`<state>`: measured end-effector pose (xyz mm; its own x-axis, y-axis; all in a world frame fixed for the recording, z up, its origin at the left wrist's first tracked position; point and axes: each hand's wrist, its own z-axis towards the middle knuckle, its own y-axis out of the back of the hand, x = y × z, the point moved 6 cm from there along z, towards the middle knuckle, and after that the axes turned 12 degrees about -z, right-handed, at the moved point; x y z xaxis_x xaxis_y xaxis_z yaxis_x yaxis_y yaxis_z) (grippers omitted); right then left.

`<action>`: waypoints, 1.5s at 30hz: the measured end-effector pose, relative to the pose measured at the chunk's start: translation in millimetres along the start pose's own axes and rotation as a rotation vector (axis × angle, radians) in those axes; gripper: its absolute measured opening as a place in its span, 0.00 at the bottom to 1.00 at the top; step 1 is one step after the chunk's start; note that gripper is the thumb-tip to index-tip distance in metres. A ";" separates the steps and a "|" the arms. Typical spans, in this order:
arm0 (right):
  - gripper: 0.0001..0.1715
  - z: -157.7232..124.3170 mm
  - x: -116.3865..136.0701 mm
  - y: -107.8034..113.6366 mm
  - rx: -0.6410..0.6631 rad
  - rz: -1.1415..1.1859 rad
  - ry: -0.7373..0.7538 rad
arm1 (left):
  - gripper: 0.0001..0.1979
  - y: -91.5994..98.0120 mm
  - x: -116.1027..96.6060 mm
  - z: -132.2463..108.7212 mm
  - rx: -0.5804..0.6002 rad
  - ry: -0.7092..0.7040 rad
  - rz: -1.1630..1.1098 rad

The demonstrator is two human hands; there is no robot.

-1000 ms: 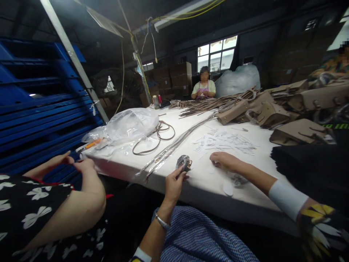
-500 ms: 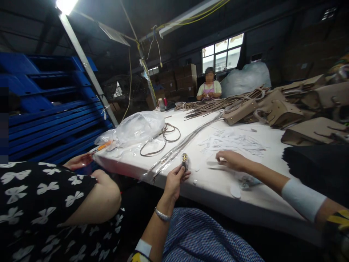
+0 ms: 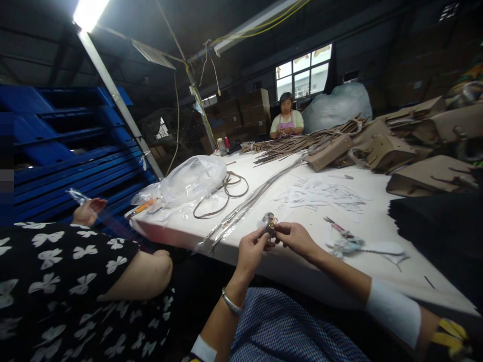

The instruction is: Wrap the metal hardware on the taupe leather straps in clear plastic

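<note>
Near the front edge of the white table [image 3: 287,269], my left hand [image 3: 252,251] grips a small dark piece with gold-coloured metal [image 3: 271,224]. Fingers of my right hand [image 3: 296,239] are pinched at the metal part, close against the left fingertips. A pale, translucent bit shows above the fingers. Right of my right hand lie small pink-handled snips [image 3: 334,224], a crumpled bluish bundle [image 3: 345,245] and a white oval-ended strip [image 3: 385,248].
White paper slips [image 3: 320,194], wrapped straps [image 3: 260,190], a looped brown strap [image 3: 211,215] and a clear plastic bag [image 3: 196,176] lie farther back. Taupe handbags [image 3: 433,176] pile up at right. One person sits close at left, another [image 3: 287,120] across the table.
My right hand has moved left from the tabletop to meet the left hand at the metal piece. The snips are now uncovered. The neighbour's hand has risen leftward with clear plastic.
</note>
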<state>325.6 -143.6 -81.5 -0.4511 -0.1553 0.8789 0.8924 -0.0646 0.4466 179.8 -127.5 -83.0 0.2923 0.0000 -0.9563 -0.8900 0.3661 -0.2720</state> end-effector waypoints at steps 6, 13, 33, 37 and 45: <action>0.25 -10.9 -3.2 -17.6 0.052 0.479 -0.056 | 0.16 -7.1 -9.2 3.1 0.048 -0.151 0.245; 0.22 -20.8 -21.2 -28.8 -0.093 0.776 -0.204 | 0.15 -14.3 2.4 2.7 0.117 -0.202 0.356; 0.19 -25.4 -36.7 -23.3 -0.217 0.891 -0.181 | 0.12 -23.3 4.1 15.0 0.010 -0.334 0.416; 0.19 -25.8 -34.3 -22.0 -0.202 0.899 -0.173 | 0.29 -17.1 9.8 22.5 -0.035 -0.225 0.225; 0.20 -27.7 -30.6 -24.4 -0.144 0.924 -0.225 | 0.13 -22.7 4.0 26.6 0.150 -0.199 0.292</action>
<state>317.9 -164.6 -124.0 0.4524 -0.0140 0.8917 0.8829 -0.1339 -0.4500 210.5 -111.1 -77.8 0.1094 0.3000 -0.9476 -0.8890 0.4560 0.0417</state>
